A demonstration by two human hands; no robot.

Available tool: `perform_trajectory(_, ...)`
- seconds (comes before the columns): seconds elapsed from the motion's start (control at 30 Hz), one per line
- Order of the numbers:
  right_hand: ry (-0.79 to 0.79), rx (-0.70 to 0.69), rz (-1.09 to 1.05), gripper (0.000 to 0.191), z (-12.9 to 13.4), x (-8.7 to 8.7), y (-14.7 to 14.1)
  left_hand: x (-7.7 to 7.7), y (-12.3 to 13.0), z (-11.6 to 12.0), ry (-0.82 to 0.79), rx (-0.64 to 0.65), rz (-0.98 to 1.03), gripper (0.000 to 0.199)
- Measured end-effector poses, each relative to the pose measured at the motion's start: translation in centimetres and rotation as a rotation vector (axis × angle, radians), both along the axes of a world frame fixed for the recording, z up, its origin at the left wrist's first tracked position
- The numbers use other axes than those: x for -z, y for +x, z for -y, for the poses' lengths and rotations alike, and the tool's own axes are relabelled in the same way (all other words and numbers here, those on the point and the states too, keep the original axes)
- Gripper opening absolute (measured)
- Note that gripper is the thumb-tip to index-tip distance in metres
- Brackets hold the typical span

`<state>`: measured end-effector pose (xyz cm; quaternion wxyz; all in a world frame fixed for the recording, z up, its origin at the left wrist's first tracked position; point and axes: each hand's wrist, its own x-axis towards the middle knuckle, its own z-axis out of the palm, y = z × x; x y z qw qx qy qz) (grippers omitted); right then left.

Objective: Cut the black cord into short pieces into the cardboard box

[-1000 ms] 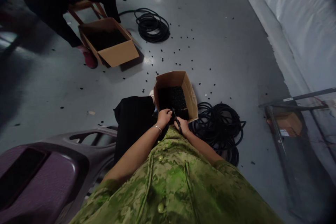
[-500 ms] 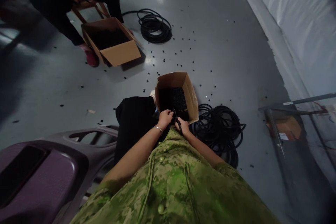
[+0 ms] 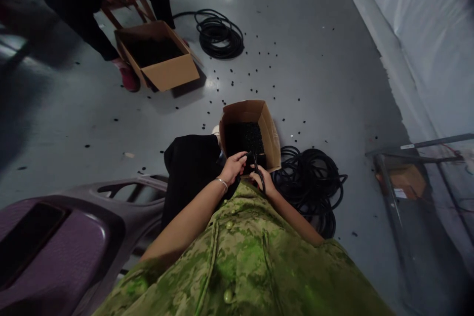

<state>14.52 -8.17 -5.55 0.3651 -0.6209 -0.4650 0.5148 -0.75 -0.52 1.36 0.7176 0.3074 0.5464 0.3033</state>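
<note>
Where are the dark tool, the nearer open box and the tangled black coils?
Dark tool (image 3: 259,174): head view, middle of its length.
Nearer open box (image 3: 270,134): head view, inner right wall.
Tangled black coils (image 3: 304,182): head view, pile's middle.

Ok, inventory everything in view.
Boxes: three, brown, centre, upper left, far right
Dark tool: one, black, centre
Dark piece: one, black, beside dark tool
Hose heaps: two, black, top centre, centre right
Scattered bits: many, black, on grey floor
Co-worker: one, dark trousers, upper left
Stool: one, brown, under co-worker
Seat: one, purple, lower left
Slab: one, black, on seat
Metal frame: one, grey, right
Sheeting: one, white, upper right
Bracelet: one, silvery, left wrist
Trouser leg: one, black, centre left
Shirt: one, green camouflage, bottom
Left hand: one, pinching dark piece
Right hand: one, holding dark tool
</note>
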Motion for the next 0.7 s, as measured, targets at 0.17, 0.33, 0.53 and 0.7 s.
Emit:
perform_trajectory(0.17,-0.015,-0.051,-0.010,0.037,-0.1,-0.9,-0.1,-0.1,0.2,-0.2,-0.016,-0.003,-0.074,0.030)
perform_trajectory(0.33,-0.011,-0.099,0.001,0.036,-0.7,-1.3,-0.5,-0.1,0.3,-0.1,0.029,0.039,-0.125,0.019)
perform_trajectory(0.53,0.006,-0.091,-0.016,0.037,-0.8,-1.3,-0.4,0.0,0.4,-0.1,0.031,0.077,-0.157,0.017)
perform_trajectory(0.7,0.000,-0.096,0.033,0.037,-0.7,-1.9,-0.4,0.3,0.4,-0.2,0.067,0.093,-0.190,0.015)
